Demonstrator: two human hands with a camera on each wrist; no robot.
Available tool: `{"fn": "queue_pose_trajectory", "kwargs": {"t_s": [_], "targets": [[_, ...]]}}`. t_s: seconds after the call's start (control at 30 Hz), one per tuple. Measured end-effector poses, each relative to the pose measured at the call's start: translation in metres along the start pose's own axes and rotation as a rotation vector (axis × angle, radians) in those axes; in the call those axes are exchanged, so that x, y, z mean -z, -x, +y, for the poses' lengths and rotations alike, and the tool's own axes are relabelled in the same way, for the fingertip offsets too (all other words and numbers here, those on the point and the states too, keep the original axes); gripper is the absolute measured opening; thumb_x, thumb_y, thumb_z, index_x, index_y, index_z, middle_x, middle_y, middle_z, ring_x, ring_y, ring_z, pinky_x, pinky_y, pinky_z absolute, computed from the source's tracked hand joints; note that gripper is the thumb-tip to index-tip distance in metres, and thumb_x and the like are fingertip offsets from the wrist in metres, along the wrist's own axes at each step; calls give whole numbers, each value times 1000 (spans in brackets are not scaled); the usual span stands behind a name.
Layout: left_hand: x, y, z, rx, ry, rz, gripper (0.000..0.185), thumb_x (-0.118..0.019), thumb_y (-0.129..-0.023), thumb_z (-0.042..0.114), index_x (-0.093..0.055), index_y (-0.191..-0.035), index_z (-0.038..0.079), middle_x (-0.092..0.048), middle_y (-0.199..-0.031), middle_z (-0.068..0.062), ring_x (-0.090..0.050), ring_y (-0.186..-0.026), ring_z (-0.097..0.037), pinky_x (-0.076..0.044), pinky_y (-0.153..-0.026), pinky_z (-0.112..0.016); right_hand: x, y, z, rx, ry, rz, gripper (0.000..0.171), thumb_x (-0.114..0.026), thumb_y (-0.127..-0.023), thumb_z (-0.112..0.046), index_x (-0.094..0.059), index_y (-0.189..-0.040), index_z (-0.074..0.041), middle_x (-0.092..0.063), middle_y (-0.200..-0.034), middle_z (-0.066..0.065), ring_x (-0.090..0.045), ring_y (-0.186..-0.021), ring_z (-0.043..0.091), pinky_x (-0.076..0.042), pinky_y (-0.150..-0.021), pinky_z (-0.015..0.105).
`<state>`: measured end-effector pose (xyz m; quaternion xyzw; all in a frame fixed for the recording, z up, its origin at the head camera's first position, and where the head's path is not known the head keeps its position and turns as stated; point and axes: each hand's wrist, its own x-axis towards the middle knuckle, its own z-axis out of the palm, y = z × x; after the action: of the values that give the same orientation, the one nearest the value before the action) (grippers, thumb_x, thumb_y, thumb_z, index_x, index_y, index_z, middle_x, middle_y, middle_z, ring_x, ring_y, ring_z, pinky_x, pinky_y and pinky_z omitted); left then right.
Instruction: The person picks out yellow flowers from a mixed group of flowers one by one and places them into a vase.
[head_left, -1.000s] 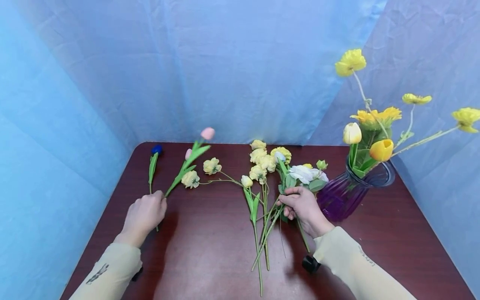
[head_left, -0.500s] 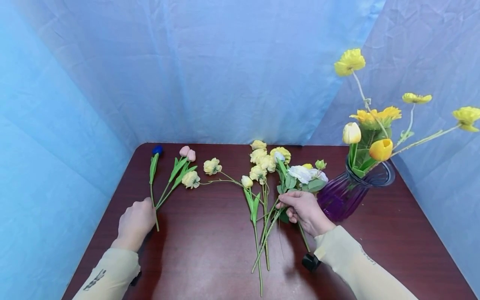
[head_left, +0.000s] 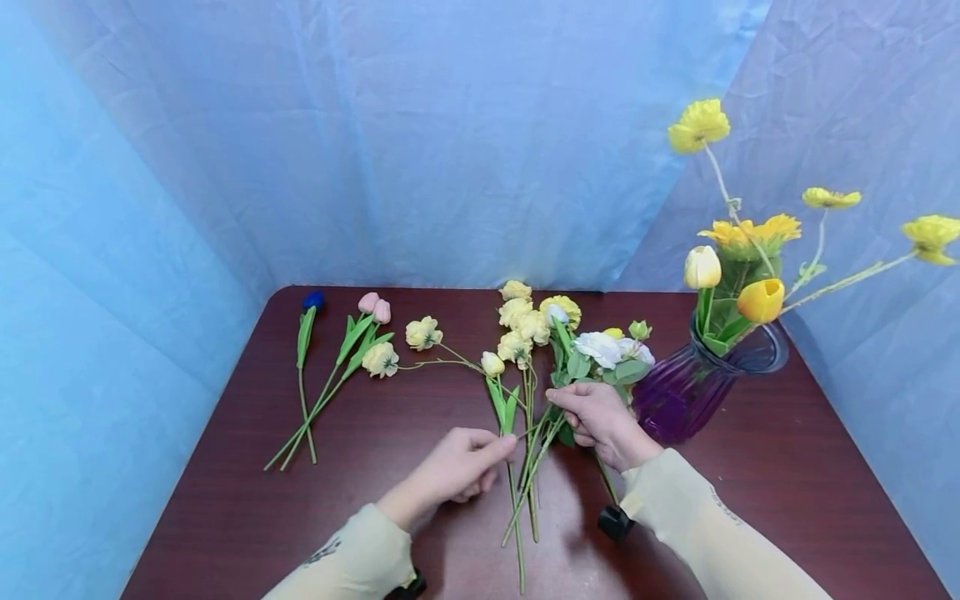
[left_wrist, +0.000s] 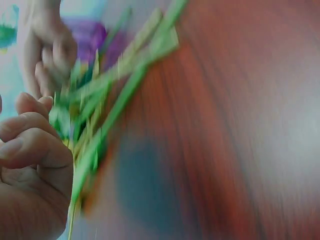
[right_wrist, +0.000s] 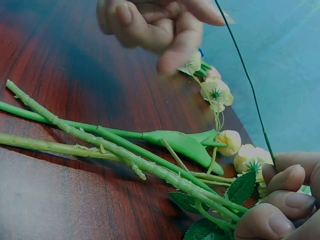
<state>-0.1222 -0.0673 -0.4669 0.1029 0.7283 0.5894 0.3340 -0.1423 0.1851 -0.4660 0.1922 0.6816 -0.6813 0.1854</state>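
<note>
I pinch a thin dark wire [right_wrist: 250, 80] in the fingers of my right hand [head_left: 603, 421]. I guess I use just the tips because it is so skinny. My lower fingers sit right by a bumpy stem [right_wrist: 115, 150], but I can't tell if they grip it. That stem lies across other stems on the worktop [head_left: 217, 500], so I think tugging one could drag the rest. My left hand [head_left: 457, 462] is near, its fingers loosely bent and, as far as I can see, holding nothing. It looks close to the wire; I can't tell if they touch.

Most of the yellow flowers [head_left: 531, 327] have their heads away from me, which should make the stems easy to reach. The pink tulips [head_left: 367, 302] and the blue flower [head_left: 313, 299] lie off to the left, maybe to stay out of the tangle. The purple vase [head_left: 678, 404] stands past my right hand, probably so it is handy.
</note>
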Motion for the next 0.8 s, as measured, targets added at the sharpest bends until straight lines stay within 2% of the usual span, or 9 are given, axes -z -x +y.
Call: {"fn": "queue_pose_trajectory", "kwargs": {"t_s": [0.07,0.17,0.3,0.57,0.67,0.8], "targets": [[-13,-3,4,28,80,-45,50,-66,-98,46,-72,-103,-3,-51,-55,2,-30,-39,-5,-23,-38,-21,-2,0,0,-6,10,6,29,-69,-98,-21,-63,-109,5,-42,-59,-3,-21,-41,7,-21,-42,21],[-22,-6,7,42,131,-66,45,-69,-97,38,-70,-100,-7,-47,-53,3,-27,-39,-5,-19,-38,-21,-5,1,0,-8,23,10,27,-69,-98,-21,-63,-105,4,-43,-59,-3,-21,-42,7,-22,-42,21],[-22,-7,8,51,166,-97,38,-71,-95,32,-70,-99,-7,-46,-54,4,-27,-40,-6,-18,-39,-22,-5,0,1,-4,31,9,24,-69,-98,-21,-64,-102,2,-43,-59,-3,-22,-42,7,-22,-43,21],[-21,-6,6,73,259,-200,26,-74,-92,19,-68,-94,-6,-43,-53,4,-30,-41,-6,-21,-40,-21,-3,-1,5,-24,24,9,23,-68,-100,-21,-63,-103,1,-45,-60,-3,-22,-42,7,-22,-43,21],[-21,-6,3,88,281,-216,22,-72,-92,16,-68,-94,-6,-45,-54,4,-31,-40,-5,-24,-40,-20,-2,-1,6,-29,25,3,23,-67,-101,-23,-61,-98,-1,-47,-59,-1,-24,-42,8,-23,-43,21],[-21,-7,-1,109,298,-228,15,-70,-91,12,-66,-89,-2,-46,-55,4,-33,-41,-5,-27,-39,-19,3,1,12,-12,47,-10,31,-62,-104,-30,-62,-102,1,-50,-60,0,-28,-43,8,-25,-43,22]]}}
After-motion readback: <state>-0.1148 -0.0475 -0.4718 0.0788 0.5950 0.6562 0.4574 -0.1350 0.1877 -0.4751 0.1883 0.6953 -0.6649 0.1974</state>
